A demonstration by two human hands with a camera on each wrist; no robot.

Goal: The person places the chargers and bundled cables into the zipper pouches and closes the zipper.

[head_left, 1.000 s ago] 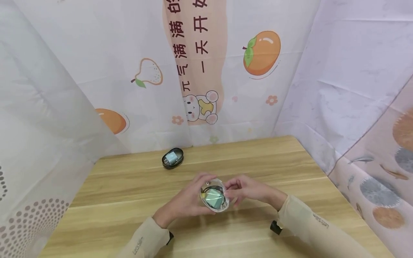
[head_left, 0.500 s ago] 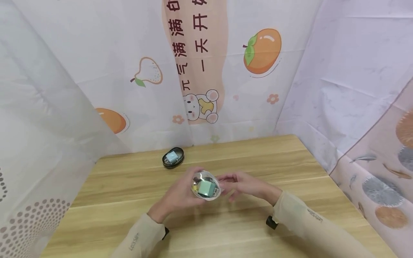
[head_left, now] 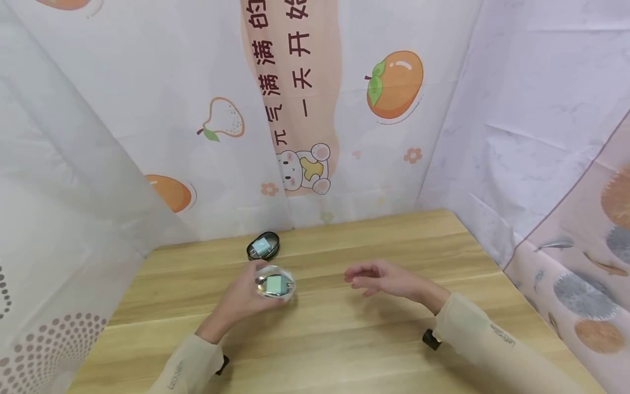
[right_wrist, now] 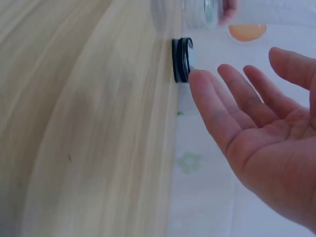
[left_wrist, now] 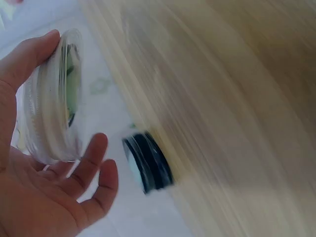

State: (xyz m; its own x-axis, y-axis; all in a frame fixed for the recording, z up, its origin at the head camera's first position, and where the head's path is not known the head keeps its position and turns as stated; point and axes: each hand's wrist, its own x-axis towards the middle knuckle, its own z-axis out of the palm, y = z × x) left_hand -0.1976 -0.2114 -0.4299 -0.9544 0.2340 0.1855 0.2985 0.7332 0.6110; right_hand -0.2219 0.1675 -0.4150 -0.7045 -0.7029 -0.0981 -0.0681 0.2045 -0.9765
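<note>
My left hand grips a clear oval case with a white rim by its side, thumb and fingers around it. Through the lid I see a pale green charger plug and a dark cable. In the left wrist view the clear case is edge-on between thumb and fingers. My right hand hovers over the table with loosely bent fingers and holds nothing. Behind the left hand, a black-rimmed oval case with a light blue plug lies on the table; the left wrist view shows this black case edge-on.
The wooden table spans the area under both hands. A printed white curtain hangs along its back edge, and further sheets hang at both sides.
The left hand has carried the clear case leftward, away from the right hand. The right hand has let go of the case's edge and moved slightly right. The black case has stayed put.
</note>
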